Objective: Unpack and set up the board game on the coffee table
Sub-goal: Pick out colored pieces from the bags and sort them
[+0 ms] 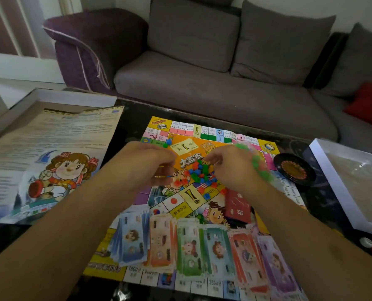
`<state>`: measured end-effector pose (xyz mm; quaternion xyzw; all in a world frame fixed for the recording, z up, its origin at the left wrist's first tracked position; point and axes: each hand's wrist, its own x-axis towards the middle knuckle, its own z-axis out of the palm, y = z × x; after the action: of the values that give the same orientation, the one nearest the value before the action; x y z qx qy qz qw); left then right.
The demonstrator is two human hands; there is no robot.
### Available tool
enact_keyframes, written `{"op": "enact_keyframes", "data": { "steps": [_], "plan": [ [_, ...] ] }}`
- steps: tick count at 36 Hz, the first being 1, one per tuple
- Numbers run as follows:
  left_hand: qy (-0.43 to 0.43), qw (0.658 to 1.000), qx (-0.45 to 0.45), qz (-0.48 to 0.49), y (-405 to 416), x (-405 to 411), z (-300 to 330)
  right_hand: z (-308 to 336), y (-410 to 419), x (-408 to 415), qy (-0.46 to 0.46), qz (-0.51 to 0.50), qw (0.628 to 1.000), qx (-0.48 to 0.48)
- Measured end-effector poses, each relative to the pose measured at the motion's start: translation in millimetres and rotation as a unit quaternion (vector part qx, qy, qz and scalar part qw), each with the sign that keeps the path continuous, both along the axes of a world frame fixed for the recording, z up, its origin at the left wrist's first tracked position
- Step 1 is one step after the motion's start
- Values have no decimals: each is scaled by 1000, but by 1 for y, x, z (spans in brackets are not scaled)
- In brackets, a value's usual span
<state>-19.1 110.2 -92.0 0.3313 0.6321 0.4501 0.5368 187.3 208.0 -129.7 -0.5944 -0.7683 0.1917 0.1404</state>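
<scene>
Hands, left (151, 164) and right (235, 168), fingers curled over small pieces (199, 173)

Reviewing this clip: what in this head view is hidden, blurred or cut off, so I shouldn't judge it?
- Left hand: fingers curl away from the camera; what they hold is unclear.
- Right hand: motion-blurred, with green and pink smears beside it; grip unreadable.
- Rules sheet: text too blurred to read.
- Game board: near edge covered by the banknote stacks.
- White box tray: cut off by the right edge.
</scene>
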Motion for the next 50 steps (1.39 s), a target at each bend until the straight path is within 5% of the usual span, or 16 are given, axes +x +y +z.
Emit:
{"op": "enact_keyframes", "data": {
  "steps": [11, 22, 28, 36, 50],
  "plan": [
    [7, 1000, -7, -17, 6, -1, 0, -18, 12, -10, -43, 51, 998, -15],
    [9, 996, 14, -93, -6, 11, 1, 13, -50, 9, 184, 77, 979, 42],
    [1, 982, 42, -186, -19, 21, 5, 29, -90, 21, 222, 143, 962, 72],
    [1, 975, 38, -218, -33, 29, 6, 35, -103, 31, 162, 189, 954, 164],
    [1, 971, 38, -237, -31, 35, 5, 34, -103, 33, 128, 195, 957, 170]
  ]
}}
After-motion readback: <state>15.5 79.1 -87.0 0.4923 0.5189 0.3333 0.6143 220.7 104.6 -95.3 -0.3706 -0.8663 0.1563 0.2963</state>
